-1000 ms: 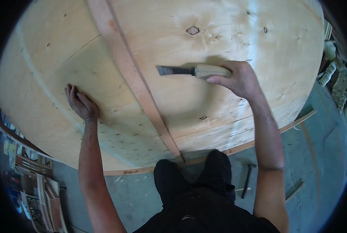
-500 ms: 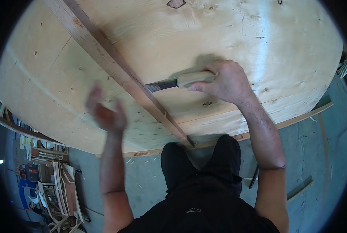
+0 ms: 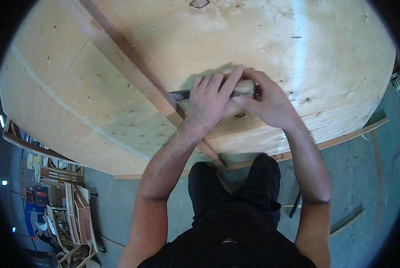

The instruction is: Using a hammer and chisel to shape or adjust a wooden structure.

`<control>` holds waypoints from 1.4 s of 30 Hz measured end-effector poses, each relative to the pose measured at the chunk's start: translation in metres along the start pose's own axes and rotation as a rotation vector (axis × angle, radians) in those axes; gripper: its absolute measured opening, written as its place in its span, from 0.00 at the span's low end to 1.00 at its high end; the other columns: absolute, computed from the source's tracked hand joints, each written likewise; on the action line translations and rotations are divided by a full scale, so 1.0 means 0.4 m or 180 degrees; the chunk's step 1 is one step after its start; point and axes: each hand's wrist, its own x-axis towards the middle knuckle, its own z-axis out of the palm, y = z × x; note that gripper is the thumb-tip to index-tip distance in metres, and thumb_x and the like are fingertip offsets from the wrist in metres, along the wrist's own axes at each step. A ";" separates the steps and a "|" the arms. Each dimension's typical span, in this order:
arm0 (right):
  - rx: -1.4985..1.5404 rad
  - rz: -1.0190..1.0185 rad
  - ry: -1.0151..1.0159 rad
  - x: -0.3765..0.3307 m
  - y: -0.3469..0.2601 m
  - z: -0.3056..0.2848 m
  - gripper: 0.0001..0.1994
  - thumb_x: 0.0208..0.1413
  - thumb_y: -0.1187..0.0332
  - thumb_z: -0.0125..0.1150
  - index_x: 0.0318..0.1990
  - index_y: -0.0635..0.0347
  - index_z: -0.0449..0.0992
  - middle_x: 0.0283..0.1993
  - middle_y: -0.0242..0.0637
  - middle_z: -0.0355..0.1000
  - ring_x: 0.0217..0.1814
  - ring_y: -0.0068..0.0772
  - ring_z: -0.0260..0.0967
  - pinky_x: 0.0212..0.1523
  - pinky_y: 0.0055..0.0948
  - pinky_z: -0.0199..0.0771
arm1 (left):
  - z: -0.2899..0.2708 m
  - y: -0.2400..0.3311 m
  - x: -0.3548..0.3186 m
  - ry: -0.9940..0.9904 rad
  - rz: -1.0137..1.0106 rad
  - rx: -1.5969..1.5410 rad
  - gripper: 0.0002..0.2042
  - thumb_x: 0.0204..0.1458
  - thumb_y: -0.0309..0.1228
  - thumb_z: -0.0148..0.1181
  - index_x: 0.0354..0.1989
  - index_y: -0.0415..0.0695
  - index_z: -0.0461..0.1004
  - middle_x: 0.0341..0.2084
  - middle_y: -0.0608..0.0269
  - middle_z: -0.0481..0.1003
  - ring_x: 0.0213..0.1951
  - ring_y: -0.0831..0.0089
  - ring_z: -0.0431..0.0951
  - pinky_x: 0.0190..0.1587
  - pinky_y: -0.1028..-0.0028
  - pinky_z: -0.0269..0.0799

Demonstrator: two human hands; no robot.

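A chisel with a flat dark blade (image 3: 179, 95) and a chunky pale wooden handle (image 3: 243, 89) lies low over a plywood sheet (image 3: 235, 40). Its blade end meets the side of a long wooden strip (image 3: 119, 56) that runs slantwise across the plywood. My left hand (image 3: 209, 98) covers the middle of the chisel, fingers laid over it, hiding where blade and handle join. Curled about the handle's back end is my right hand (image 3: 271, 100), its thumb on the near side and fingers on the far side.
Along the plywood's near edge runs a wooden rail (image 3: 338, 142), close to my knees. Stacked timber frames (image 3: 77, 214) stand on the floor at the left. A loose stick (image 3: 347, 222) and a dark bar (image 3: 294, 205) lie on the floor at the right.
My left hand has swung right from above the plywood, across the strip, and come down on the chisel. My right hand has slid back toward the handle's end.
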 end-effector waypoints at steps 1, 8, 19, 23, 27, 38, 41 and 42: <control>0.1006 0.0578 0.0220 -0.039 0.001 -0.010 0.27 0.52 0.66 0.68 0.58 0.68 0.68 0.59 0.48 0.66 0.57 0.37 0.69 0.51 0.34 0.76 | 0.005 -0.018 -0.005 0.0137 0.0045 -0.0112 0.36 0.35 0.35 0.71 0.60 0.52 0.69 0.38 0.64 0.72 0.39 0.64 0.73 0.44 0.63 0.65; -0.0727 0.2508 0.2473 -0.791 0.815 -0.295 0.15 0.60 0.65 0.61 0.48 0.69 0.75 0.42 0.40 0.77 0.43 0.27 0.73 0.46 0.28 0.74 | 0.036 0.001 0.039 0.0336 0.0024 -0.0043 0.25 0.36 0.39 0.70 0.48 0.51 0.75 0.41 0.66 0.73 0.41 0.64 0.71 0.45 0.62 0.63; -0.1683 0.5023 0.0852 -1.491 0.996 0.024 0.42 0.40 0.55 0.73 0.59 0.74 0.62 0.62 0.58 0.65 0.62 0.57 0.64 0.62 0.47 0.65 | 0.088 -0.017 0.013 0.0798 0.0362 0.0595 0.19 0.43 0.43 0.69 0.42 0.47 0.77 0.39 0.63 0.73 0.41 0.62 0.72 0.45 0.64 0.68; -0.1710 0.5053 0.1324 -1.595 1.087 0.007 0.26 0.47 0.57 0.69 0.48 0.70 0.73 0.46 0.52 0.76 0.50 0.57 0.73 0.53 0.48 0.71 | 0.086 -0.002 0.026 0.0742 0.0219 0.0498 0.16 0.45 0.46 0.65 0.38 0.49 0.79 0.36 0.67 0.75 0.37 0.67 0.73 0.41 0.67 0.66; -0.1678 0.5382 0.1342 -1.688 1.198 -0.012 0.29 0.48 0.53 0.67 0.49 0.72 0.74 0.46 0.57 0.76 0.48 0.55 0.75 0.48 0.47 0.74 | 0.107 -0.009 0.038 0.0919 0.0235 0.0608 0.15 0.46 0.44 0.64 0.38 0.49 0.79 0.36 0.67 0.75 0.36 0.69 0.73 0.39 0.69 0.67; 0.0614 0.3732 0.3695 -0.925 0.664 -0.098 0.20 0.61 0.46 0.57 0.29 0.52 0.66 0.19 0.24 0.55 0.15 0.17 0.50 0.13 0.23 0.51 | 0.104 -0.026 0.011 0.1193 0.0243 0.0374 0.23 0.31 0.36 0.65 0.42 0.50 0.79 0.39 0.65 0.74 0.40 0.62 0.72 0.43 0.65 0.67; 0.1270 0.2691 0.3469 -0.726 0.450 -0.118 0.16 0.66 0.54 0.53 0.26 0.46 0.64 0.17 0.22 0.56 0.14 0.16 0.51 0.13 0.20 0.51 | 0.076 -0.023 0.008 0.0721 -0.0007 0.0058 0.27 0.35 0.38 0.67 0.51 0.50 0.76 0.45 0.62 0.71 0.45 0.60 0.70 0.45 0.60 0.66; 0.1548 0.2235 0.3211 -0.677 0.409 -0.113 0.14 0.66 0.57 0.52 0.28 0.48 0.65 0.18 0.23 0.57 0.14 0.17 0.52 0.13 0.20 0.54 | 0.060 -0.026 0.010 0.0709 -0.0093 0.0059 0.27 0.37 0.39 0.66 0.51 0.50 0.75 0.45 0.64 0.71 0.45 0.62 0.70 0.46 0.60 0.65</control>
